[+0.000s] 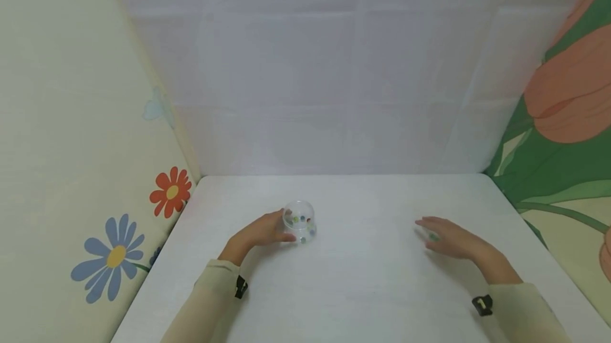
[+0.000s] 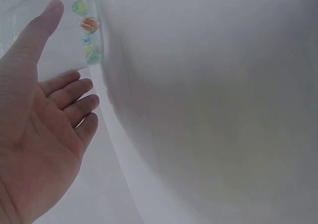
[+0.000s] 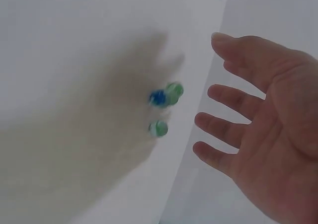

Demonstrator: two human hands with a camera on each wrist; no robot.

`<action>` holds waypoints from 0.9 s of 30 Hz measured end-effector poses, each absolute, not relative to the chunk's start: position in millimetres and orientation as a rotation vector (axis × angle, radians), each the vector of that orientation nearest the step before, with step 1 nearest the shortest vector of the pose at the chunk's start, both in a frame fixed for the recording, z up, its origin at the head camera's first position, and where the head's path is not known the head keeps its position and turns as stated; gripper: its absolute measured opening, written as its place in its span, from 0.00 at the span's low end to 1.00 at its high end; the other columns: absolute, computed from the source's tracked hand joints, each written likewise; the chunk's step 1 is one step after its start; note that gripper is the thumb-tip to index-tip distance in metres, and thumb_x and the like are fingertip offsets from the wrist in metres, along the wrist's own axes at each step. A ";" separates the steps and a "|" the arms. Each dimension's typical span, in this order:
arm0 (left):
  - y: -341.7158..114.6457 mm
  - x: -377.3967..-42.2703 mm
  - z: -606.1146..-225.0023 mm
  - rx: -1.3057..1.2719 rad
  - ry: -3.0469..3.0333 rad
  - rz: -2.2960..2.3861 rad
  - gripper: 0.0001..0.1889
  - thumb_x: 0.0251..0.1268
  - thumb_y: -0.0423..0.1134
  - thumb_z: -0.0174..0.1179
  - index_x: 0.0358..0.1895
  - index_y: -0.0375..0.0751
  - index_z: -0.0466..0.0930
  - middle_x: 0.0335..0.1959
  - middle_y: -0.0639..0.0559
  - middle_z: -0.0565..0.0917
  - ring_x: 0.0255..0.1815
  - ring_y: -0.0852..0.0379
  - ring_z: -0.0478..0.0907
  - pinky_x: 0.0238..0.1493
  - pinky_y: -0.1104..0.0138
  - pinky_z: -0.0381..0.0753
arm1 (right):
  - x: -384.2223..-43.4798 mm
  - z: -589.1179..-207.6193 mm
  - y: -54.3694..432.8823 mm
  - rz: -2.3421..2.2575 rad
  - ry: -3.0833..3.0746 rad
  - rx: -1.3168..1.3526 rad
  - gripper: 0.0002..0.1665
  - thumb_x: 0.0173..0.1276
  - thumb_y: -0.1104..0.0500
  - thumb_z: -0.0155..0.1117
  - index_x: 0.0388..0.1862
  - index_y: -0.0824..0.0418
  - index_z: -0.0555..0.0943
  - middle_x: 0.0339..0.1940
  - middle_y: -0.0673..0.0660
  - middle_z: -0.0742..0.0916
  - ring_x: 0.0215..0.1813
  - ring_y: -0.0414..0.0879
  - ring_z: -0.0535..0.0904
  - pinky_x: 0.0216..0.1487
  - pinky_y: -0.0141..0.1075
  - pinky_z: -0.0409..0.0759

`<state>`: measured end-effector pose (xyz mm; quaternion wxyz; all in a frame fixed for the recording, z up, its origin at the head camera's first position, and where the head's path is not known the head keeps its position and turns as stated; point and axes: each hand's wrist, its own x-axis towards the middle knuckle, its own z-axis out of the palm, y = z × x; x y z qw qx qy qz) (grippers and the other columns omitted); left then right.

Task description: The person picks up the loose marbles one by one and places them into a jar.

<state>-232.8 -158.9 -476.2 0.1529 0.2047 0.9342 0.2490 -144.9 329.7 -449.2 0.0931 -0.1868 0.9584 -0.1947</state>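
A clear plastic cup [image 1: 299, 207] stands on the white table, left of the middle. Several coloured glass marbles [image 2: 89, 25] lie at its bottom. My left hand [image 1: 262, 230] holds the cup from its left side, thumb along the near wall and fingers round the far side. Over on the right, my right hand [image 1: 451, 238] hovers with fingers spread and nothing in them. Beneath it on the table lie a blue marble [image 3: 158, 98] and green ones beside it, with a green-and-white marble [image 3: 158, 128] a little apart.
The white table [image 1: 353, 290] reaches back to a creased white cloth [image 1: 334, 67]. A flowered cloth [image 1: 57, 147] hangs along the left edge, and another with large tulips [image 1: 573, 88] along the right. Dark bands [image 1: 482, 305] circle both sleeve cuffs.
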 end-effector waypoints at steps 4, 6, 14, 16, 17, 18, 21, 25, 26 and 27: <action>-158.4 -233.1 -476.4 0.592 2.679 0.715 0.49 0.59 0.58 0.72 0.77 0.34 0.61 0.77 0.35 0.64 0.78 0.38 0.60 0.77 0.46 0.60 | -141.1 -452.3 343.3 -0.590 2.836 -0.510 0.32 0.69 0.61 0.66 0.68 0.72 0.72 0.69 0.79 0.72 0.70 0.77 0.64 0.69 0.69 0.64; -158.3 -233.5 -476.6 0.590 2.678 0.713 0.49 0.59 0.58 0.72 0.77 0.34 0.61 0.77 0.35 0.64 0.78 0.38 0.60 0.77 0.46 0.60 | -140.5 -454.5 348.2 -0.579 2.825 -0.475 0.32 0.69 0.61 0.66 0.68 0.73 0.72 0.69 0.80 0.71 0.70 0.78 0.63 0.69 0.70 0.63; -158.6 -235.3 -478.8 0.591 2.679 0.713 0.49 0.59 0.59 0.72 0.77 0.34 0.61 0.77 0.35 0.64 0.78 0.38 0.60 0.77 0.46 0.60 | -137.0 -462.1 362.6 -0.524 2.852 -0.468 0.31 0.66 0.63 0.67 0.66 0.75 0.73 0.66 0.80 0.74 0.68 0.78 0.66 0.67 0.69 0.66; -158.6 -235.8 -479.3 0.594 2.679 0.714 0.49 0.59 0.59 0.72 0.77 0.34 0.61 0.77 0.35 0.64 0.78 0.38 0.60 0.77 0.46 0.60 | -135.8 -465.2 365.6 -0.515 2.861 -0.459 0.31 0.66 0.63 0.67 0.65 0.76 0.73 0.65 0.80 0.74 0.67 0.78 0.67 0.67 0.69 0.66; -158.6 -236.0 -479.6 0.595 2.678 0.715 0.49 0.59 0.58 0.72 0.77 0.34 0.61 0.77 0.35 0.64 0.78 0.38 0.60 0.77 0.46 0.60 | -135.4 -467.0 366.9 -0.515 2.858 -0.441 0.31 0.67 0.63 0.66 0.66 0.75 0.73 0.66 0.79 0.74 0.68 0.77 0.67 0.67 0.69 0.66; -158.6 -236.1 -479.6 0.596 2.677 0.717 0.49 0.59 0.58 0.72 0.77 0.34 0.61 0.77 0.35 0.64 0.78 0.38 0.60 0.77 0.46 0.60 | -135.0 -468.6 368.1 -0.515 2.856 -0.426 0.30 0.67 0.64 0.66 0.66 0.75 0.73 0.66 0.79 0.74 0.68 0.77 0.67 0.67 0.69 0.66; -158.4 -236.1 -479.8 0.594 2.679 0.718 0.49 0.60 0.58 0.72 0.77 0.34 0.61 0.77 0.36 0.65 0.78 0.38 0.60 0.77 0.46 0.59 | -135.6 -474.0 371.8 -0.500 2.849 -0.405 0.29 0.67 0.64 0.66 0.65 0.74 0.74 0.65 0.78 0.75 0.68 0.76 0.67 0.67 0.69 0.66; -158.3 -235.8 -480.1 0.596 2.682 0.723 0.49 0.60 0.58 0.72 0.77 0.35 0.61 0.77 0.37 0.65 0.78 0.39 0.60 0.78 0.47 0.59 | -136.9 -479.5 374.0 -0.480 2.854 -0.391 0.28 0.67 0.64 0.66 0.65 0.73 0.75 0.65 0.77 0.76 0.68 0.75 0.69 0.67 0.68 0.67; -158.3 -235.6 -480.1 0.596 2.682 0.723 0.49 0.60 0.58 0.72 0.77 0.35 0.61 0.77 0.37 0.65 0.78 0.39 0.60 0.78 0.47 0.59 | -137.0 -480.6 374.1 -0.476 2.858 -0.389 0.28 0.67 0.64 0.66 0.64 0.73 0.75 0.65 0.77 0.76 0.67 0.75 0.69 0.67 0.68 0.67; -158.1 -235.4 -480.0 0.596 2.683 0.723 0.49 0.59 0.58 0.72 0.77 0.35 0.61 0.77 0.37 0.65 0.78 0.39 0.60 0.78 0.46 0.59 | -136.8 -481.4 373.9 -0.472 2.862 -0.389 0.28 0.67 0.64 0.66 0.64 0.73 0.75 0.64 0.77 0.76 0.67 0.75 0.69 0.66 0.68 0.68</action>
